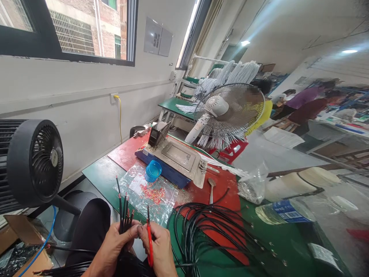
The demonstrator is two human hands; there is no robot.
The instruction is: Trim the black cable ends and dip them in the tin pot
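My left hand [112, 244] is closed around a bundle of thin black cables [124, 215] whose ends stick up, with reddish wires showing at the tips. Beside it, my right hand [162, 246] grips red-handled scissors [150, 244], their dark tip pointing upward. Thumb and fingertips of both hands meet near the cable ends; what they pinch there is too small to make out. A coil of black cables [191, 234] lies on the table to the right. Just beyond my hands, red and yellow scraps [154, 193] are scattered on a clear plastic bag [123, 184].
A soldering pot-like blue and metal box [178, 157] stands behind a blue cup [153, 171]. A spoon [211, 188], a plastic bottle [284, 211] and a white fan [216, 105] are to the right. A black fan [34, 161] stands at left. Co-workers sit in the background.
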